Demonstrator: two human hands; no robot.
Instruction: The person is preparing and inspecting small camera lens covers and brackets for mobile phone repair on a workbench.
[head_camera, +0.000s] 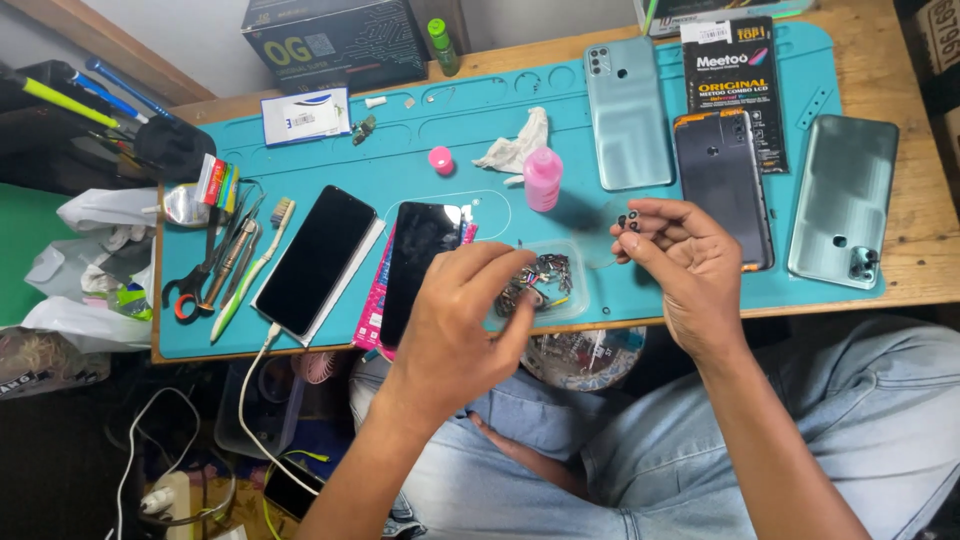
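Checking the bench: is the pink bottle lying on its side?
No, the pink bottle stands upright on the teal mat, beside a crumpled white cloth.

Pink bottle (543, 178), scissors (190, 290) (red-handled), toothbrush (250, 270).

The scene was viewed from a single head-worn camera, aimed steeply downward at close range over the teal work mat (470, 120) and the lap.

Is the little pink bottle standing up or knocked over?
Standing up. The pink bottle sits upright on the teal mat, its cap pointing up toward the camera, beside the crumpled white cloth.
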